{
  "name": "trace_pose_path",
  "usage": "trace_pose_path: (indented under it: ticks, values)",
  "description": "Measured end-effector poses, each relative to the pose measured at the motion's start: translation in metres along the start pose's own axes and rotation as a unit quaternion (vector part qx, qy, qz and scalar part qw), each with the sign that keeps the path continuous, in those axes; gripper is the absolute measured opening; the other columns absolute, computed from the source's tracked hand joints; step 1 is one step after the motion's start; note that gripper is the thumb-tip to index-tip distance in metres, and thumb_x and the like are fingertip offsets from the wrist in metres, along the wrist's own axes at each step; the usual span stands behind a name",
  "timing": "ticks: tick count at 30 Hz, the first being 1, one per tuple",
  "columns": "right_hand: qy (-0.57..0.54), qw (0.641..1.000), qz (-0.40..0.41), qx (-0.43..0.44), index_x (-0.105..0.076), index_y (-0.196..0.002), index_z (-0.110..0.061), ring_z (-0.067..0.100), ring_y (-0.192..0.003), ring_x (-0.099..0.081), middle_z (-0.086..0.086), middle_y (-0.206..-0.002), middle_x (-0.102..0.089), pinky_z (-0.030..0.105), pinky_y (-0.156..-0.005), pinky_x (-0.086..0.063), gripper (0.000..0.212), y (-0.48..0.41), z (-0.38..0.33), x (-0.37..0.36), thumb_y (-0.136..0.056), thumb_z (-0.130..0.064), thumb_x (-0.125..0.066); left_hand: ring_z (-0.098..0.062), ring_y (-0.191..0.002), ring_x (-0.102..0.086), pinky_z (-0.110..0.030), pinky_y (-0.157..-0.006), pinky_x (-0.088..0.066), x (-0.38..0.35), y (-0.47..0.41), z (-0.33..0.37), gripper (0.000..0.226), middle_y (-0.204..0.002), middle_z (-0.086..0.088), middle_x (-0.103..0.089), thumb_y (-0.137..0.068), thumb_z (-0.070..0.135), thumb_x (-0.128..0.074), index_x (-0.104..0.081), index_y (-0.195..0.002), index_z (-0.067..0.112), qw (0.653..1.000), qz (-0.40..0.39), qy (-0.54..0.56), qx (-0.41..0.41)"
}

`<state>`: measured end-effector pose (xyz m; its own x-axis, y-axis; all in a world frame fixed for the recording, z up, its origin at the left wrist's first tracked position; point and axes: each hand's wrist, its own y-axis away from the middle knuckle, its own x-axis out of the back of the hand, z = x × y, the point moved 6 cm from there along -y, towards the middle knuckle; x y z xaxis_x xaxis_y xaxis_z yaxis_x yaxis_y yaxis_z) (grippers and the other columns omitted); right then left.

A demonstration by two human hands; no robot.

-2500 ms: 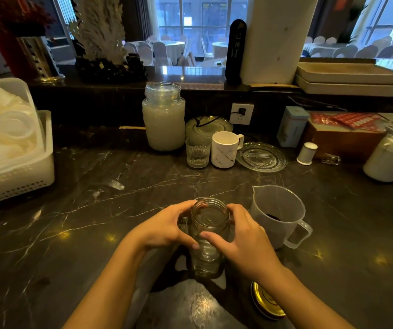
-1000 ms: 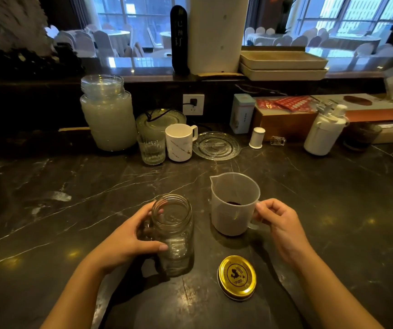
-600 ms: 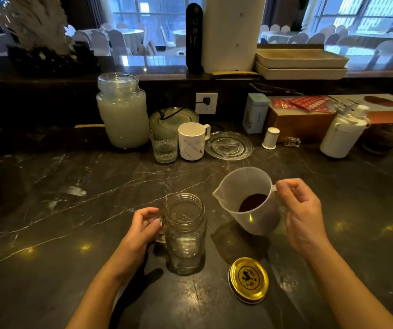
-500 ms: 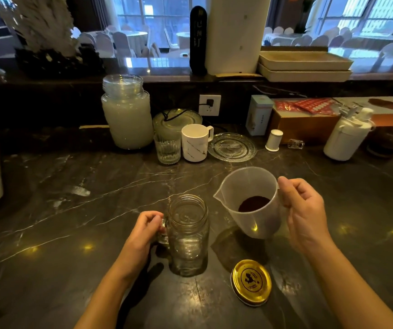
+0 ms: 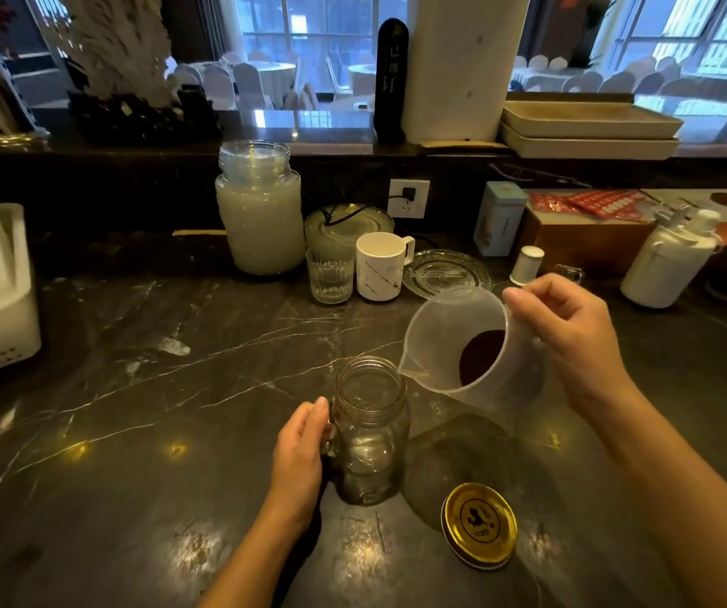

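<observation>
Left hand: its fingers are curled round the side handle of the glass jar, with the thumb up by the neck. It grips and braces the jar.
Right hand: closed round the handle of the measuring jug, thumb on the rim, carrying the jug clear of the worktop. The handle itself is mostly hidden under the fingers.
Glass jar: stands upright on the worktop, touching the left hand on that hand's right side. Its mouth is open and it looks empty.
Measuring jug: tipped over to the left of the right hand, with its long axis slanting down from that hand toward the jar.
Dark contents: pooled low in the jug near its base and not yet at the lip. I cannot tell whether they are liquid or grounds.
Key relation: the spout hangs just above the right edge of the jar's mouth. The mouth lies below and to the left of the right hand, while the left hand is the nearer one to the jar.
Step in hand: as I judge it, a pour is about to start, and more tilt should send the contents down the spout.
Risk: the spout sits at the rim's edge rather than over the centre, so some could run down outside.
Gold lid: lies flat on the worktop below the right hand, apart from the jar.
</observation>
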<state>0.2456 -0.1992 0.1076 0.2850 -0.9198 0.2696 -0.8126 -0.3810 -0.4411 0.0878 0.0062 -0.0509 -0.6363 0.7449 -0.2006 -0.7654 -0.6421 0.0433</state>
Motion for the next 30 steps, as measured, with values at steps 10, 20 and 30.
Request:
trace_pose_path:
  ticks: [10, 20, 30]
  values:
    - [0.088, 0.987, -0.096, 0.096, -0.064, -0.078, -0.032, -0.004, -0.078, -0.057, -0.013, -0.08, -0.063, 0.007, -0.059, -0.044, 0.015, -0.023, -0.038, -0.026, -0.075, -0.044, -0.056, -0.032, -0.08, -0.054, -0.058, -0.077, -0.048, -0.002, 0.001, 0.004, 0.079, -0.086, -0.023, -0.06, -0.075, 0.064, -0.054, -0.053, -0.091, -0.013, 0.999, 0.027, -0.032, -0.023]
    - [0.146, 0.966, -0.162, 0.138, -0.066, -0.084, -0.018, 0.009, -0.076, -0.058, -0.009, -0.079, -0.062, 0.017, -0.064, -0.049, 0.032, -0.037, -0.065, -0.049, -0.073, -0.046, -0.054, -0.027, -0.075, -0.059, -0.052, -0.073, -0.05, 0.0, -0.006, -0.004, 0.071, -0.088, -0.035, -0.061, -0.074, 0.067, -0.052, -0.062, -0.084, -0.003, 0.997, 0.029, -0.054, -0.042]
    - [0.185, 0.935, -0.24, 0.186, -0.067, -0.079, -0.016, 0.019, -0.07, -0.059, 0.006, -0.074, -0.063, 0.03, -0.059, -0.05, 0.042, -0.038, -0.089, -0.069, -0.069, -0.053, -0.05, -0.027, -0.068, -0.05, -0.053, -0.068, -0.046, 0.0, -0.01, -0.008, 0.081, -0.072, -0.014, -0.054, -0.071, 0.074, -0.056, -0.053, -0.077, -0.006, 0.997, 0.01, -0.067, -0.032]
